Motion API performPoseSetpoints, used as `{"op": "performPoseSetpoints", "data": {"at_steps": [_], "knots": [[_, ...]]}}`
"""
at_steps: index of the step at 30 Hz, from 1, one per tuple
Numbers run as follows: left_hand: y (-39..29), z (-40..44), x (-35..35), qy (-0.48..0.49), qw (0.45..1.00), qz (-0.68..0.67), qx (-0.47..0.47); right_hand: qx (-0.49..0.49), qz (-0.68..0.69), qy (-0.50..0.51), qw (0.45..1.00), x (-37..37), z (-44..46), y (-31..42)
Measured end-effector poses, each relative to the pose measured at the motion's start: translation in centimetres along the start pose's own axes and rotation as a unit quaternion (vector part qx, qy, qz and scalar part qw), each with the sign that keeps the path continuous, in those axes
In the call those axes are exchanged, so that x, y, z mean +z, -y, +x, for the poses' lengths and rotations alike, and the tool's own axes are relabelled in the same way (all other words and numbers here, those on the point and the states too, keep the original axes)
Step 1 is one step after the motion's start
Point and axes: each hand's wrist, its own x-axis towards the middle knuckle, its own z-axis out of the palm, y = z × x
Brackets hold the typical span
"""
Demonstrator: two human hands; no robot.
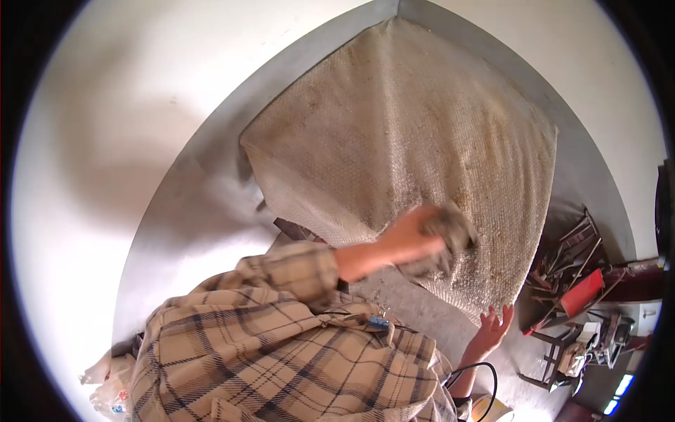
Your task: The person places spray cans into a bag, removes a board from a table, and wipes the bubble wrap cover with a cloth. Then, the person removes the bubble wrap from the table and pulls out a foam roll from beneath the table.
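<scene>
A large beige woven sheet (394,126), stained brown in places, hangs in front of me where two walls meet. My left hand (408,235) reaches across my body, closed on a dark grey crumpled rag (453,239). Both are smeared by motion against the lower middle of the sheet. Down at the sheet's lower right corner is my right hand (492,334), palm up with its fingers apart. Its fingertips are close to the sheet's edge; whether they touch it I cannot tell.
To the right are stacked wooden chairs (569,246), a red panel (582,292) and a dark stool (552,359) with things on it. A bucket (492,409) stands at the bottom right. A plastic bag (116,390) lies at the lower left. A black cable (494,383) loops by my right wrist.
</scene>
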Motion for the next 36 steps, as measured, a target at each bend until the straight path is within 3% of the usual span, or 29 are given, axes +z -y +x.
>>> {"op": "performPoseSetpoints", "data": {"at_steps": [1,2,3,4,5,7,8,10,12,14,15,16,17,19,20,22,24,25,26,27,28,30,31,33,34,35,36], "knots": [[-1.3,0.1,-3.8,-0.050,0.996,0.064,-0.020,0.000,0.000,0.000,1.000,1.1,0.1,0.1],[-1.8,-0.1,-7.5,-0.174,0.952,0.246,0.055,0.012,-0.021,0.038,0.999,2.1,0.0,0.4],[-5.3,-0.7,-10.1,-0.241,0.942,0.203,-0.120,0.027,-0.045,0.072,0.996,2.8,-0.2,0.5],[-5.0,-0.8,-13.5,-0.318,0.922,0.151,-0.158,0.000,-0.072,0.107,0.992,3.2,-0.3,-0.2],[-1.1,-0.2,-19.6,-0.363,0.813,0.450,-0.072,-0.025,-0.078,0.143,0.986,3.7,-0.5,-0.9],[1.3,-0.7,-24.9,-0.390,0.723,0.569,-0.024,-0.044,-0.130,0.186,0.973,5.0,-1.3,-0.4],[3.1,-0.2,-24.7,-0.385,0.729,0.566,-0.024,-0.041,-0.136,0.181,0.973,5.2,-1.5,-0.7],[5.5,-0.8,-23.9,-0.349,0.683,0.639,-0.058,-0.032,-0.185,0.245,0.951,5.8,-2.1,-0.6],[4.4,-0.3,-16.4,-0.260,0.707,0.657,-0.036,-0.014,-0.184,0.246,0.952,6.0,-2.8,0.4],[8.0,-0.6,-8.4,-0.137,0.878,0.458,0.013,0.003,-0.181,0.250,0.951,5.9,-3.2,0.5],[9.2,-1.0,-4.3,-0.073,0.856,0.493,0.134,0.021,-0.168,0.237,0.957,5.7,-3.2,0.3],[7.9,-1.2,-0.8,0.109,0.899,0.423,0.023,0.038,-0.154,0.223,0.962,5.5,-3.1,-0.1],[7.6,-0.7,1.6,0.257,0.928,0.250,-0.102,0.034,-0.154,0.224,0.962,5.0,-2.7,-0.8],[8.0,-1.0,4.4,0.277,0.936,0.187,-0.105,-0.138,-0.247,0.160,0.946,3.5,-1.7,-2.7],[7.7,-0.7,3.8,0.271,0.938,0.190,-0.104,-0.032,-0.184,0.133,0.973,3.4,-1.9,-2.0],[5.6,0.0,0.2,0.176,0.963,0.197,-0.049,-0.016,-0.138,0.102,0.985,2.6,-1.8,-1.4],[-0.1,0.4,-6.3,0.067,0.977,0.124,-0.158,0.032,-0.109,0.072,0.991,1.6,-2.2,-2.4],[-4.3,1.2,-12.7,-0.085,0.985,0.122,-0.090,0.078,-0.085,0.068,0.991,2.0,-1.8,-3.1],[-7.1,1.4,-15.2,-0.189,0.959,0.189,-0.097,0.076,-0.080,0.072,0.991,1.9,-2.0,-3.8],[-5.1,2.8,-19.6,-0.296,0.920,0.257,-0.004,0.094,-0.084,0.089,0.988,2.1,-2.1,-4.7],[-6.4,3.2,-22.6,-0.371,0.870,0.299,-0.127,0.113,-0.090,0.104,0.984,2.5,-2.1,-5.2],[-3.0,5.4,-30.2,-0.440,0.746,0.498,-0.040,0.135,-0.093,0.123,0.979,3.5,-2.5,-5.7],[-1.0,6.3,-33.3,-0.437,0.748,0.498,-0.038,0.159,-0.099,0.141,0.972,4.1,-2.8,-5.8],[3.5,8.6,-38.1,-0.399,0.695,0.576,-0.158,0.162,-0.109,0.135,0.971,5.3,-3.3,-6.1],[6.0,9.9,-39.2,-0.382,0.706,0.571,-0.170,0.170,-0.121,0.151,0.966,5.7,-3.6,-6.3],[5.2,10.8,-36.0,-0.390,0.667,0.612,-0.168,0.178,-0.135,0.168,0.960,6.1,-3.9,-6.1],[5.2,12.1,-34.3,-0.349,0.696,0.612,-0.135,0.191,-0.137,0.175,0.956,6.6,-4.4,-4.6]]}}
